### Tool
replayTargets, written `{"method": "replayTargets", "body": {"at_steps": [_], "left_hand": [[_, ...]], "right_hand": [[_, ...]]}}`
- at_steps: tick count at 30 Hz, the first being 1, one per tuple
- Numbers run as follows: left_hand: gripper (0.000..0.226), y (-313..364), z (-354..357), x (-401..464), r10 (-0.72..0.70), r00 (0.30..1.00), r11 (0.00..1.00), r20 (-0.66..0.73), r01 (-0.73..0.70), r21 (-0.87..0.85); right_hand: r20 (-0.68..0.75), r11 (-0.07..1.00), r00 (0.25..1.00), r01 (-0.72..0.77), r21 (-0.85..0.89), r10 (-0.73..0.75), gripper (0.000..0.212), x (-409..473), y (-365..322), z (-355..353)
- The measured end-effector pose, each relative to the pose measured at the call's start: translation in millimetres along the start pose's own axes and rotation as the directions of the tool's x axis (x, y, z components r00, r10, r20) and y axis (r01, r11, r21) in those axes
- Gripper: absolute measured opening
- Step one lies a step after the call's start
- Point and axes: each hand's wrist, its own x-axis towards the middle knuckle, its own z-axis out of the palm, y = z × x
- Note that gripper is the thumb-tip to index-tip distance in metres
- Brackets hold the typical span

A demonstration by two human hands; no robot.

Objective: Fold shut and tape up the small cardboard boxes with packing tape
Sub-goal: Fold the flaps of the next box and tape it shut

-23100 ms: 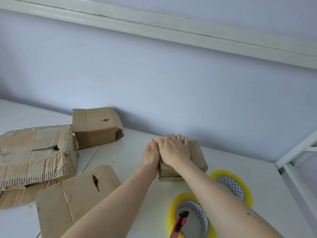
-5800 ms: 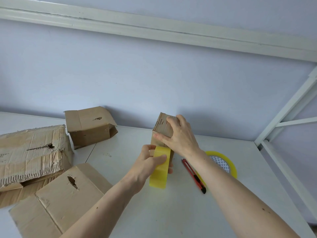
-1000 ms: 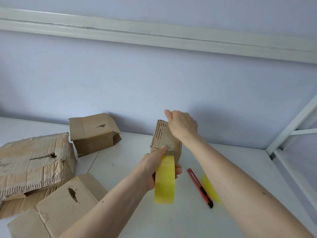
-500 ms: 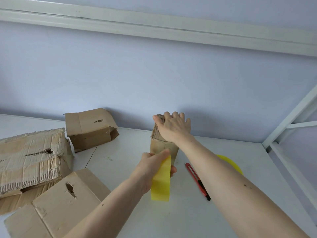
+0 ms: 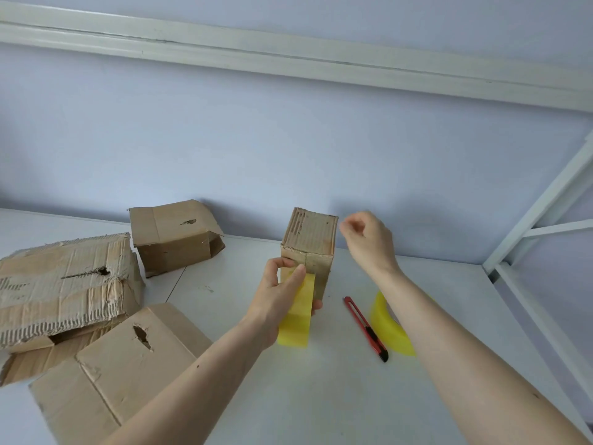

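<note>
Both forearms are showing bare right up to the frame's bottom edge, no sleeves reaching into view. The left hand (image 5: 279,297) and right hand (image 5: 369,240) are wearing nothing: no gloves, rings, watch or bands. A few small dark moles are dotting each forearm. Fingernails are looking short and unpainted.

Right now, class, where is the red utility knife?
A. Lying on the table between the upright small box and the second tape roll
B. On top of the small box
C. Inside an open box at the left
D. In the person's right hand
A: the red utility knife lies flat on the white table, untouched, between the upright small box and the second tape roll.
</note>
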Motion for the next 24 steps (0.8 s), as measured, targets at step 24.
{"method": "replayTargets", "body": {"at_steps": [24], "left_hand": [[0.022,0,-3,0,0.007,0.999,1.0,0.046,-0.007,0.005]], "right_hand": [[0.488,0.906,0.858,0.066,-0.419,0.163,0.013,-57,7,-27]]}}
